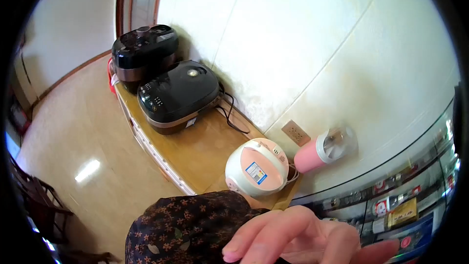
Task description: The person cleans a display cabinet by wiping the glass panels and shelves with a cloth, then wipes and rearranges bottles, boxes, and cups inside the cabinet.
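Observation:
A dark sleeve with a small floral print (183, 227) crosses the bottom of the view. A sliver of skin, likely my left hand (253, 201), shows past its far end, close to the base of a white and pink rice cooker (244, 168); its fingers are hidden. At the bottom, near the camera, is my right hand (303, 237), its fingers loosely bent and apart beside the sleeve, with nothing visible in them. The cooker has a handle and a blue-edged label on its lid. Behind it leans a pink blender cup (317, 154) with a clear top.
Two dark cookers, a black flat-topped one (178, 90) and a taller one (144, 51), stand farther along the wooden cabinet top (195, 149). A socket (296, 133) is on the wall. Bottles on glass shelves (391, 205) are at right, a dark wooden chair (46, 200) at left.

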Action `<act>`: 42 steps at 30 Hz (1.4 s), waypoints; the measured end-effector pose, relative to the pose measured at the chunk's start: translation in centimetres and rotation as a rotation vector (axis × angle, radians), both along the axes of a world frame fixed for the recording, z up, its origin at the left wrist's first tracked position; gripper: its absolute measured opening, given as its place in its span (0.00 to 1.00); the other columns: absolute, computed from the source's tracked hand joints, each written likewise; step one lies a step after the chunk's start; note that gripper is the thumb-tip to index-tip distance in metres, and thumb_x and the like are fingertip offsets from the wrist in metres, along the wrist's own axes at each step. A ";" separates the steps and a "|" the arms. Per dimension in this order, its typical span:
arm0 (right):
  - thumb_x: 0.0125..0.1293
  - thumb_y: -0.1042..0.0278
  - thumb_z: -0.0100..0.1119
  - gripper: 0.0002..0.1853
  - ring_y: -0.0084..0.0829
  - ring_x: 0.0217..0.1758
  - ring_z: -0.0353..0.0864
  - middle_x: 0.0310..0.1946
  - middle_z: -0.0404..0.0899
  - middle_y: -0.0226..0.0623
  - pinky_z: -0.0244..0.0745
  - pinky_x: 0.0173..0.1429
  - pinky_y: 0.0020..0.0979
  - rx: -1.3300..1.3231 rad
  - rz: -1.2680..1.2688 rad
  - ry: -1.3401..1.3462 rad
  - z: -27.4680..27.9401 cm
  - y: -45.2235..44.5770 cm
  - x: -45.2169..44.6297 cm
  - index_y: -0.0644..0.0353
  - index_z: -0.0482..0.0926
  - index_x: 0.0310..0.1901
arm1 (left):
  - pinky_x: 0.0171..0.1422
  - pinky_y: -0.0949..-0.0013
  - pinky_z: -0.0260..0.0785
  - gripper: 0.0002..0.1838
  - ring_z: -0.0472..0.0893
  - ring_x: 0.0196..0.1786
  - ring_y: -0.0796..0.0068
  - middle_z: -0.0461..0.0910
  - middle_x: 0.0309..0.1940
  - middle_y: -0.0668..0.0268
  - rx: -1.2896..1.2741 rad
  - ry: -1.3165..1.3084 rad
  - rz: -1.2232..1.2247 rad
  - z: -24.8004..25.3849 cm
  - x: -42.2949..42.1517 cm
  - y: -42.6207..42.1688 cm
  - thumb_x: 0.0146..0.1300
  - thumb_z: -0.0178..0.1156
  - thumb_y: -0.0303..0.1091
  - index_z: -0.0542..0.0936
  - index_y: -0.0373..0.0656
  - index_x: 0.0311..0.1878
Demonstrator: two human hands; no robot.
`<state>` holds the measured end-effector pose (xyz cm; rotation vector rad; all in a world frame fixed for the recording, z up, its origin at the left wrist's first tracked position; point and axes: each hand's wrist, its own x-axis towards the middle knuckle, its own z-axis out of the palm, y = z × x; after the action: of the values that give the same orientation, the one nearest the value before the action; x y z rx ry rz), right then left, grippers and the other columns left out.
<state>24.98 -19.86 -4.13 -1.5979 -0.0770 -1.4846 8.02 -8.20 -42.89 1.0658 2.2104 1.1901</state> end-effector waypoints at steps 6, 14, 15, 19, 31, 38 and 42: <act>0.63 0.30 0.32 0.36 0.59 0.67 0.52 0.60 0.52 0.74 0.57 0.64 0.51 -0.161 0.114 -0.112 -2.5 0.8 1.6 0.56 0.80 0.42 | 0.43 0.54 0.69 0.21 0.73 0.44 0.54 0.75 0.40 0.53 -0.043 -0.005 0.084 0.3 1.2 -0.9 0.55 0.55 0.45 0.74 0.43 0.48; 0.64 0.31 0.30 0.35 0.58 0.70 0.47 0.62 0.47 0.73 0.55 0.65 0.53 0.441 -0.005 -0.063 -0.5 5.8 3.2 0.51 0.82 0.40 | 0.44 0.54 0.68 0.20 0.73 0.44 0.53 0.75 0.41 0.54 -0.072 -0.012 0.175 0.7 2.3 -1.7 0.55 0.54 0.45 0.74 0.44 0.49; 0.64 0.31 0.29 0.35 0.57 0.69 0.48 0.63 0.46 0.73 0.55 0.65 0.53 0.255 0.107 -0.212 -1.8 4.6 4.0 0.52 0.82 0.39 | 0.44 0.54 0.68 0.20 0.73 0.45 0.53 0.75 0.41 0.54 -0.071 -0.013 0.180 0.7 2.4 -1.7 0.55 0.54 0.45 0.74 0.44 0.49; 0.64 0.32 0.29 0.35 0.57 0.69 0.49 0.62 0.47 0.72 0.55 0.65 0.54 0.208 0.198 -0.303 -1.3 5.1 4.0 0.53 0.81 0.39 | 0.45 0.53 0.68 0.20 0.73 0.45 0.53 0.75 0.42 0.54 -0.068 -0.012 0.204 0.8 2.7 -2.1 0.55 0.54 0.44 0.74 0.45 0.49; 0.63 0.43 0.46 0.24 0.60 0.66 0.53 0.60 0.49 0.75 0.53 0.65 0.54 0.084 0.307 -0.385 -1.6 3.5 4.6 0.59 0.78 0.38 | 0.46 0.53 0.68 0.20 0.73 0.46 0.53 0.75 0.43 0.55 -0.079 -0.010 0.255 1.5 3.5 -3.0 0.55 0.54 0.43 0.73 0.47 0.50; 0.61 0.52 0.58 0.18 0.62 0.64 0.57 0.57 0.53 0.76 0.52 0.64 0.54 0.080 0.285 -0.521 -2.4 3.4 5.9 0.63 0.76 0.35 | 0.47 0.52 0.68 0.20 0.73 0.47 0.53 0.75 0.44 0.55 -0.124 0.003 0.287 2.6 4.6 -5.3 0.55 0.54 0.42 0.73 0.48 0.51; 0.59 0.56 0.59 0.14 0.59 0.58 0.65 0.51 0.63 0.73 0.53 0.62 0.54 -0.110 0.187 -0.459 -1.3 1.9 5.4 0.59 0.74 0.33 | 0.48 0.52 0.67 0.20 0.73 0.48 0.52 0.75 0.44 0.55 -0.140 0.003 0.294 3.3 4.9 -5.8 0.55 0.54 0.42 0.73 0.48 0.51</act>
<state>30.35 -17.92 -5.39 -1.2646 -0.5618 -1.6917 12.92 -13.99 -39.58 0.7053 2.4740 1.1271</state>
